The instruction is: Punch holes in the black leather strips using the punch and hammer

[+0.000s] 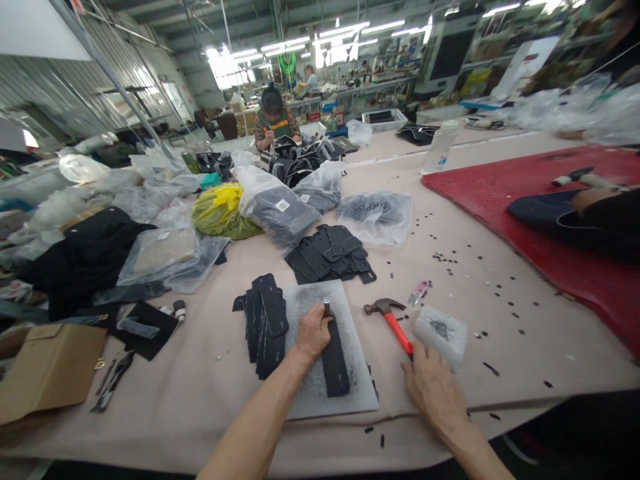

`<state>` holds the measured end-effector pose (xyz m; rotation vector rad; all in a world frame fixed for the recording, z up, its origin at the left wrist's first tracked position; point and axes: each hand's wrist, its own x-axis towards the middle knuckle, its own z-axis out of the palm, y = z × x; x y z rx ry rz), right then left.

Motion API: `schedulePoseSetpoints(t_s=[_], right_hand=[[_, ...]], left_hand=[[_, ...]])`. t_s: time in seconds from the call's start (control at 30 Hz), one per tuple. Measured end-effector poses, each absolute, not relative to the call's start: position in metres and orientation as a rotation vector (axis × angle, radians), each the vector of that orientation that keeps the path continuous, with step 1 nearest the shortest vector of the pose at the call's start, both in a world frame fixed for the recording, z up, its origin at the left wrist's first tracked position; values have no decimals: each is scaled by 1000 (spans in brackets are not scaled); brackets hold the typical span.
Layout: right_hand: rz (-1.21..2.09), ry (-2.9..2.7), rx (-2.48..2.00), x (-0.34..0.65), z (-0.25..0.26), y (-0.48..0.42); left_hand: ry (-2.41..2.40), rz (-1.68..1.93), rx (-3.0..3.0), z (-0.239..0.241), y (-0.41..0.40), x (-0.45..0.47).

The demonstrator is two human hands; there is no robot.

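Note:
My left hand (314, 331) is closed around a short metal punch (327, 305), whose shiny top shows above the fingers. Under it lies a long black strip (335, 365) on a pale cutting board (363, 393) strewn with dark specks. The punch's lower end is hidden by the hand. My right hand (434, 388) is closed on the end of the orange handle of a claw hammer (395, 325), its head low over the tabletop. Left of the strip, a stack of black pieces (265, 323) overlaps the board's edge. Beyond the board spreads a pile of black pieces (327, 253).
A whitish block (441, 333) with a dark worn patch sits by the right hand, near small pink-handled snips (419, 292). Small black discs dot the table (480, 280). Plastic bags (280, 207) and a cardboard box (50, 367) lie left. A person (275, 120) works opposite.

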<state>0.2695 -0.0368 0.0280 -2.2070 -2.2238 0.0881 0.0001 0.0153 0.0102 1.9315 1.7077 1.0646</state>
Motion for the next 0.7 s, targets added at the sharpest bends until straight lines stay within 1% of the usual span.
schedulePoseSetpoints(t_s=[0.03, 0.07, 0.13, 0.2, 0.23, 0.27, 0.3, 0.37, 0.43, 0.5, 0.57, 0.63, 0.7], right_hand=[[193, -2170, -2219, 273, 26, -35], [370, -2098, -2226, 275, 25, -32], [907, -1830, -2176, 274, 28, -28], [1526, -1391, -1990, 268, 33, -27], [1749, -1154, -1882, 263, 37, -27], [1883, -950, -1793, 258, 42, -27], [1939, -811, -1740, 252, 48, -27], [1858, -776, -1724, 241, 70, -25], [1636, -1001, -1699, 232, 105, -21], [1297, -1353, -1622, 227, 144, -16], [837, -1672, -1549, 224, 175, -11], [484, -1928, -1477, 222, 190, -10], [310, -2174, -1457, 223, 192, -9]], left_hand=[[1695, 1074, 1933, 11, 15, 0], [1680, 1082, 1932, 11, 15, 0], [1655, 1099, 1926, 11, 14, -1], [1643, 1109, 1925, 11, 14, -2], [1641, 1112, 1927, 11, 14, -2], [1639, 1112, 1930, 11, 13, -2], [1637, 1110, 1933, 11, 13, -2], [1631, 1111, 1936, 11, 13, -2], [1632, 1117, 1938, 11, 13, -2], [1643, 1122, 1940, 10, 14, -2], [1656, 1119, 1943, 9, 14, -2], [1662, 1111, 1941, 8, 15, -2], [1663, 1108, 1932, 8, 14, -3]])
